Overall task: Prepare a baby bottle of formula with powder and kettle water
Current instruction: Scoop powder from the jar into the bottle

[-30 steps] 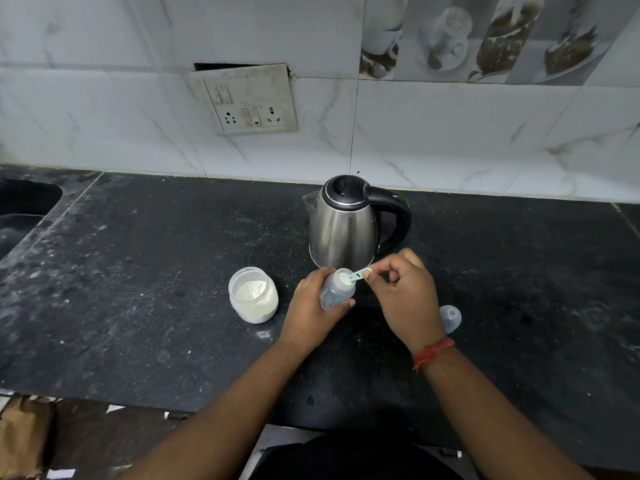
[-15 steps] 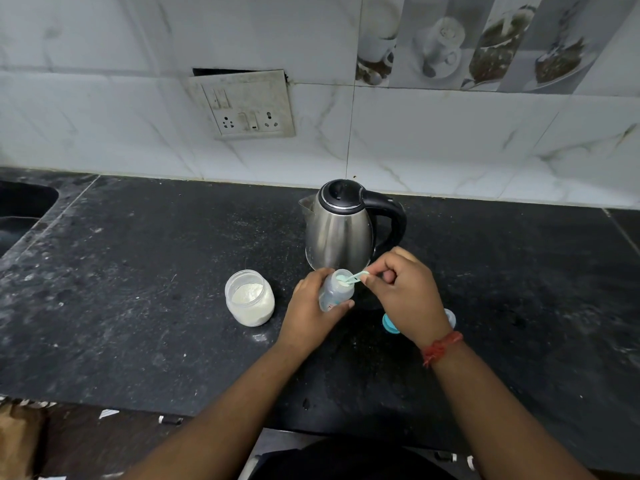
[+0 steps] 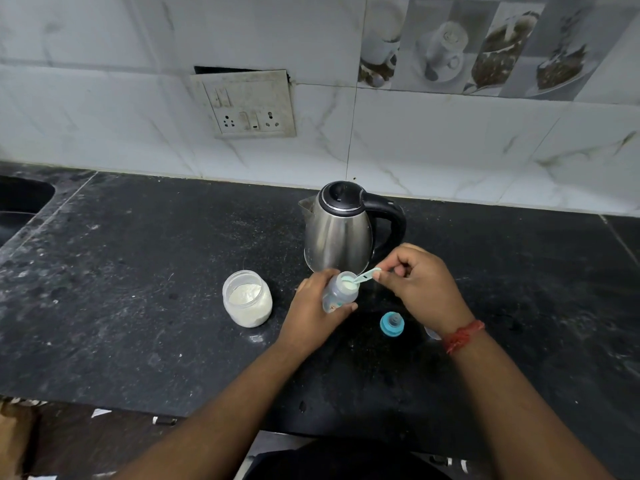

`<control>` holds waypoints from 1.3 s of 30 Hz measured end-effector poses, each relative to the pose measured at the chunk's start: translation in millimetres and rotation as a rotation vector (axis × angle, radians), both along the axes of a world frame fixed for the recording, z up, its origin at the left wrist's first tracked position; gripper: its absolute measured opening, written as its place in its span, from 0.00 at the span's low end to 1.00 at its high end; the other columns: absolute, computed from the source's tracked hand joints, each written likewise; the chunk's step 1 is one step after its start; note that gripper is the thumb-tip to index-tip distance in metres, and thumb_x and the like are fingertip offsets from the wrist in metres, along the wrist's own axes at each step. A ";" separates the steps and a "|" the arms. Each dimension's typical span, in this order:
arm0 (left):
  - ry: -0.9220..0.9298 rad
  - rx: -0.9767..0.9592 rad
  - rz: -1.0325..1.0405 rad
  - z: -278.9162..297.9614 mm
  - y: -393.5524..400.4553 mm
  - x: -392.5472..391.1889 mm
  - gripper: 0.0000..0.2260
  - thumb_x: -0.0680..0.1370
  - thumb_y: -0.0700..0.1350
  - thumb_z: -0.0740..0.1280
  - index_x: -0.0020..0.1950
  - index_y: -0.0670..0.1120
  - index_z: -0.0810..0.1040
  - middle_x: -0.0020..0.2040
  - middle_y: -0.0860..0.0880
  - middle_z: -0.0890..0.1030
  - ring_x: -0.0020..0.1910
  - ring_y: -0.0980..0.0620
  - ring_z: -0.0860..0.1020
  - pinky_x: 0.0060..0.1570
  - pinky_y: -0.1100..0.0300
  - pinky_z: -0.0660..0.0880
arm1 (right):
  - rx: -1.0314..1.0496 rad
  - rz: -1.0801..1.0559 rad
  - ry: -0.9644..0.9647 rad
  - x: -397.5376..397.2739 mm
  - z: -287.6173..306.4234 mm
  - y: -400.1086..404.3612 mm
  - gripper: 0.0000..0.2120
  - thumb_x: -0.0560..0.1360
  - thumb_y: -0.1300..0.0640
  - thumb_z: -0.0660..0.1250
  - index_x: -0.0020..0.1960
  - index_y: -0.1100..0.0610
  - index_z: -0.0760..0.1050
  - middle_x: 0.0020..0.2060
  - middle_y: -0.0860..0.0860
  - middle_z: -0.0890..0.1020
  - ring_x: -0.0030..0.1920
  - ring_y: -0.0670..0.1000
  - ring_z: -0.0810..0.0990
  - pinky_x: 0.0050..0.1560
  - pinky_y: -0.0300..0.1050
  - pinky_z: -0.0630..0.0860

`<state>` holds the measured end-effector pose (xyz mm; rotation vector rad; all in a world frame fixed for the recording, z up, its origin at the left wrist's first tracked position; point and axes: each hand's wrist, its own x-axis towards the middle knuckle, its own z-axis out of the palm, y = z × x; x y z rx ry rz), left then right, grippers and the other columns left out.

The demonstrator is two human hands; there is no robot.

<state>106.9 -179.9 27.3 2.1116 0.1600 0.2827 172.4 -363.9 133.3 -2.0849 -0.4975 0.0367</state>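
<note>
My left hand (image 3: 311,310) grips a small clear baby bottle (image 3: 341,292), open at the top and tilted a little, in front of the kettle. My right hand (image 3: 419,282) pinches the handle of a pale teal scoop (image 3: 365,276), whose bowl lies at the bottle's mouth with white powder showing there. An open clear jar of white formula powder (image 3: 247,298) stands to the left of the bottle. The steel kettle (image 3: 341,230) with a black lid and handle stands just behind both hands.
A teal bottle collar with its teat (image 3: 392,323) lies on the black stone counter (image 3: 138,271) beneath my right wrist; a clear cap (image 3: 431,332) peeks out beside the wrist. A sink edge (image 3: 24,199) is at far left. A switch panel (image 3: 247,105) is on the tiled wall.
The view has shifted slightly, and the teal collar now shows beside my right wrist. Both hands stay at the bottle's mouth with the scoop; its bowl sits lower into the opening.
</note>
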 end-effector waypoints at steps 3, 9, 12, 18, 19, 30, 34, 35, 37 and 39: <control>-0.007 -0.007 -0.009 0.0 -1.4 2.3 0.24 0.72 0.50 0.80 0.64 0.57 0.75 0.59 0.60 0.79 0.61 0.55 0.75 0.59 0.60 0.72 | -0.014 0.022 0.013 -1.4 -0.7 0.1 0.07 0.72 0.64 0.77 0.39 0.56 0.82 0.33 0.46 0.71 0.32 0.42 0.69 0.35 0.33 0.68; -0.004 -0.004 -0.005 0.6 -0.2 3.6 0.25 0.71 0.50 0.80 0.64 0.60 0.74 0.57 0.63 0.78 0.60 0.56 0.75 0.57 0.72 0.67 | -0.002 0.005 -0.054 0.5 0.4 1.2 0.07 0.72 0.65 0.77 0.38 0.59 0.81 0.32 0.48 0.71 0.32 0.44 0.69 0.35 0.32 0.67; -0.009 -0.005 -0.008 0.5 1.1 5.0 0.25 0.71 0.50 0.80 0.65 0.56 0.75 0.59 0.61 0.79 0.61 0.56 0.75 0.58 0.70 0.69 | -0.011 0.024 -0.078 -0.1 0.9 2.1 0.07 0.72 0.65 0.77 0.38 0.58 0.81 0.32 0.47 0.71 0.32 0.43 0.69 0.35 0.31 0.67; -0.015 -0.017 -0.021 0.9 1.7 8.6 0.24 0.71 0.52 0.78 0.65 0.56 0.75 0.60 0.61 0.79 0.62 0.56 0.75 0.60 0.62 0.72 | -0.036 0.075 -0.071 13.5 7.5 0.4 0.07 0.72 0.63 0.77 0.38 0.55 0.81 0.32 0.46 0.72 0.33 0.43 0.70 0.35 0.31 0.67; -0.015 -0.018 -0.025 0.7 1.9 8.6 0.24 0.71 0.53 0.78 0.65 0.57 0.74 0.60 0.61 0.79 0.62 0.56 0.75 0.60 0.62 0.72 | -0.047 0.084 -0.068 15.1 8.6 -0.3 0.08 0.72 0.63 0.77 0.38 0.54 0.81 0.32 0.46 0.72 0.33 0.43 0.70 0.35 0.32 0.67; -0.017 -0.040 -0.048 -0.5 1.3 11.2 0.25 0.71 0.57 0.76 0.65 0.58 0.74 0.60 0.60 0.79 0.62 0.56 0.77 0.62 0.54 0.75 | 0.064 0.033 0.006 17.1 2.5 -7.2 0.07 0.73 0.63 0.76 0.39 0.55 0.81 0.31 0.48 0.72 0.31 0.46 0.70 0.33 0.38 0.70; 0.025 -0.116 -0.082 -4.0 -4.7 9.7 0.23 0.72 0.54 0.77 0.64 0.57 0.74 0.59 0.59 0.81 0.59 0.58 0.80 0.58 0.61 0.76 | 0.469 -0.101 0.286 15.6 -12.7 -19.3 0.07 0.76 0.67 0.71 0.41 0.60 0.80 0.32 0.57 0.75 0.28 0.48 0.70 0.29 0.39 0.70; 0.038 -0.126 -0.091 -6.1 -6.5 9.2 0.22 0.72 0.53 0.77 0.64 0.57 0.74 0.58 0.60 0.82 0.59 0.59 0.80 0.57 0.66 0.75 | 0.581 -0.129 0.347 16.3 -16.4 -23.9 0.08 0.77 0.69 0.70 0.41 0.61 0.79 0.32 0.56 0.76 0.29 0.47 0.70 0.29 0.39 0.69; 0.059 -0.125 -0.096 -11.0 -9.4 8.4 0.21 0.73 0.51 0.78 0.63 0.57 0.75 0.56 0.63 0.81 0.57 0.63 0.80 0.53 0.73 0.71 | 0.771 -0.187 0.444 18.7 -23.3 -34.7 0.09 0.77 0.71 0.67 0.41 0.61 0.79 0.31 0.51 0.77 0.29 0.46 0.70 0.29 0.39 0.68; 0.096 -0.120 -0.097 -15.0 -11.5 8.3 0.21 0.74 0.49 0.78 0.62 0.56 0.74 0.55 0.65 0.81 0.54 0.66 0.79 0.51 0.75 0.70 | 0.885 -0.238 0.505 19.7 -30.0 -45.0 0.09 0.77 0.71 0.67 0.42 0.61 0.80 0.28 0.49 0.75 0.29 0.45 0.70 0.29 0.38 0.69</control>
